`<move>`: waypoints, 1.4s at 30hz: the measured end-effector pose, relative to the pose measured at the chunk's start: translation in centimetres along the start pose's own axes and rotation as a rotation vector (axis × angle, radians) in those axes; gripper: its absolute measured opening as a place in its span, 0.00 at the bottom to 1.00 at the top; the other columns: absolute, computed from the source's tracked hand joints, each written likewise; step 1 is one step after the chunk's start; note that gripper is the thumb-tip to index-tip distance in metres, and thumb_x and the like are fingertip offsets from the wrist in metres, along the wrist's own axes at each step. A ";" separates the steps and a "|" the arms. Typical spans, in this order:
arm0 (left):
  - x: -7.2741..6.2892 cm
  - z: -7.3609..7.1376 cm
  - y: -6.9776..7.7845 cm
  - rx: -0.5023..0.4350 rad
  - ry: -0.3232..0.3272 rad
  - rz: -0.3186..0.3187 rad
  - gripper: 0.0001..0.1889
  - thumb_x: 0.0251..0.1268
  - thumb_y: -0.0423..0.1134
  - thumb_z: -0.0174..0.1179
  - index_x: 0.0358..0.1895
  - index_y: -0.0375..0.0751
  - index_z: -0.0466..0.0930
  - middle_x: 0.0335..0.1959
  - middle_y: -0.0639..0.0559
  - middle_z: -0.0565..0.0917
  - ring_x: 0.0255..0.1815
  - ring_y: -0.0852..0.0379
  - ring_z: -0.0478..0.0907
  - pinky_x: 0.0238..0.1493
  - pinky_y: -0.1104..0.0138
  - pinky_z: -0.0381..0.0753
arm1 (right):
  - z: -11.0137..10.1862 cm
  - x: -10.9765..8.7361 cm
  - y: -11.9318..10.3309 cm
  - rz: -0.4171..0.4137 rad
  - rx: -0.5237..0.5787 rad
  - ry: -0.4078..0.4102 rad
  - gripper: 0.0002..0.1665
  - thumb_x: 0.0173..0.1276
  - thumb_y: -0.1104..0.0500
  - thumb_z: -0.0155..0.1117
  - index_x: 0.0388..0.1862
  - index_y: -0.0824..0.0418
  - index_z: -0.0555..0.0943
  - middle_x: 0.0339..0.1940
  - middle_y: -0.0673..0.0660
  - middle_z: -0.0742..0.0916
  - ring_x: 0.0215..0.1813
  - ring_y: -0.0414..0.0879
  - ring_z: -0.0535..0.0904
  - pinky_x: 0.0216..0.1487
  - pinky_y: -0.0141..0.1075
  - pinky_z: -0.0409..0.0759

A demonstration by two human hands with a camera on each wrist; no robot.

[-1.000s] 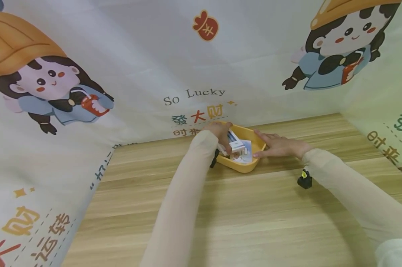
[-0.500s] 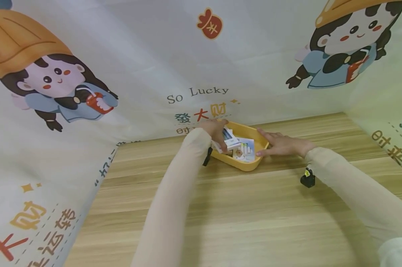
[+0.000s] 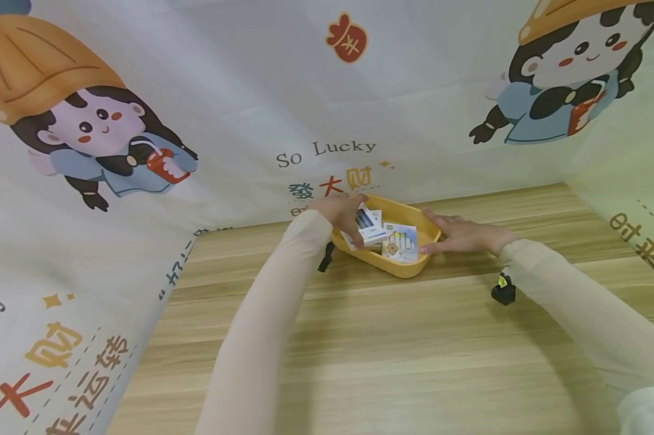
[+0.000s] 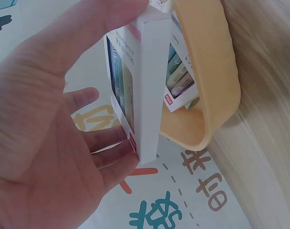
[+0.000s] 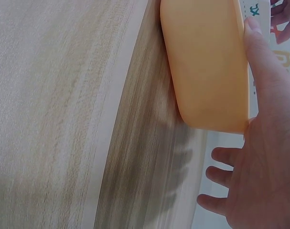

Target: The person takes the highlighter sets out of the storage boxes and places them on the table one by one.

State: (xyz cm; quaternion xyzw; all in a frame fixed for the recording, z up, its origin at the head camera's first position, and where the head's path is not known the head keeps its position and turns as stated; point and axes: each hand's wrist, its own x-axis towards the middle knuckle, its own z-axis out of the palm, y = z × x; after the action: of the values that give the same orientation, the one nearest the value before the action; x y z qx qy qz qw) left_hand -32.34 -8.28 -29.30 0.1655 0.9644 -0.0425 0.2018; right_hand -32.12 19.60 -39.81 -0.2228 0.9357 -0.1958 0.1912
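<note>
At the back of the table stands a yellow plastic bin [image 3: 394, 267]. My left hand [image 3: 337, 214] grips a slim white windowed box [image 4: 153, 86] of coloured pen-like sticks over the bin's left end. The thumb is on one narrow end of that box and fingertips touch the other. Another windowed box [image 4: 180, 78] lies behind it in the bin. Toward the bin's middle is a flat white-and-blue box [image 3: 401, 241] printed with sticks. My right hand [image 5: 269, 109] rests at the bin's right end, thumb on the rim, its other fingers straight.
A printed white cloth wall [image 3: 240, 121] rises right behind the bin, and a similar cloth [image 3: 631, 175] closes the right side. The wood-grain table [image 3: 392, 356] stretches in front. Black wrist cameras [image 3: 503, 291] hang under both sleeves.
My left hand has drawn leftward with the held box, uncovering more of the flat box. The right hand stays at the bin's right end. The head view has shifted slightly.
</note>
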 end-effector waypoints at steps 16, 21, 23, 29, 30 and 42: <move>-0.4 0.2 -0.1 -0.020 -0.014 0.020 0.58 0.44 0.59 0.76 0.78 0.64 0.47 0.80 0.43 0.53 0.81 0.43 0.52 0.75 0.43 0.62 | 0.0 -0.1 0.4 0.001 0.001 0.004 0.64 0.65 0.25 0.52 0.82 0.50 0.30 0.82 0.71 0.48 0.79 0.75 0.42 0.74 0.74 0.43; -0.8 0.2 0.0 0.008 0.001 0.036 0.58 0.44 0.60 0.76 0.78 0.64 0.48 0.79 0.43 0.56 0.79 0.44 0.55 0.73 0.43 0.65 | 0.0 0.0 0.4 0.004 -0.003 -0.001 0.64 0.65 0.25 0.52 0.82 0.50 0.29 0.82 0.71 0.48 0.79 0.76 0.42 0.73 0.75 0.43; -1.0 0.3 -0.1 0.023 0.012 0.041 0.58 0.42 0.61 0.76 0.77 0.65 0.49 0.78 0.44 0.58 0.77 0.45 0.58 0.70 0.44 0.68 | 0.0 0.1 0.4 0.006 -0.004 -0.003 0.64 0.65 0.24 0.51 0.82 0.50 0.29 0.82 0.71 0.48 0.79 0.76 0.42 0.73 0.75 0.43; -1.6 0.8 -0.3 0.032 0.012 0.068 0.60 0.41 0.61 0.77 0.78 0.63 0.47 0.74 0.42 0.62 0.72 0.45 0.63 0.69 0.45 0.70 | -0.1 0.0 0.1 -0.002 -0.004 -0.003 0.64 0.65 0.25 0.52 0.82 0.50 0.30 0.81 0.71 0.49 0.79 0.77 0.42 0.72 0.76 0.43; -1.7 0.9 -0.3 0.026 0.012 0.074 0.61 0.41 0.60 0.77 0.79 0.63 0.46 0.74 0.42 0.62 0.73 0.45 0.62 0.70 0.45 0.69 | -0.1 0.0 0.1 -0.002 -0.005 -0.002 0.64 0.65 0.25 0.52 0.82 0.50 0.30 0.81 0.71 0.49 0.79 0.77 0.42 0.73 0.76 0.43; -2.7 2.1 -0.8 0.052 -0.008 0.116 0.61 0.42 0.59 0.77 0.79 0.63 0.44 0.74 0.42 0.61 0.73 0.44 0.60 0.73 0.46 0.66 | -0.1 -0.2 -0.4 -0.017 -0.008 0.007 0.63 0.66 0.27 0.53 0.82 0.53 0.31 0.81 0.72 0.49 0.78 0.77 0.43 0.72 0.76 0.45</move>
State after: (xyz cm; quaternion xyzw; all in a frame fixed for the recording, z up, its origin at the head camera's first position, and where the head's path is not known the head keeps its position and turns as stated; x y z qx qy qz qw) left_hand -29.47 -10.13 -30.16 0.2264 0.9509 -0.0565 0.2032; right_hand -31.91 19.41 -39.51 -0.2310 0.9352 -0.1943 0.1854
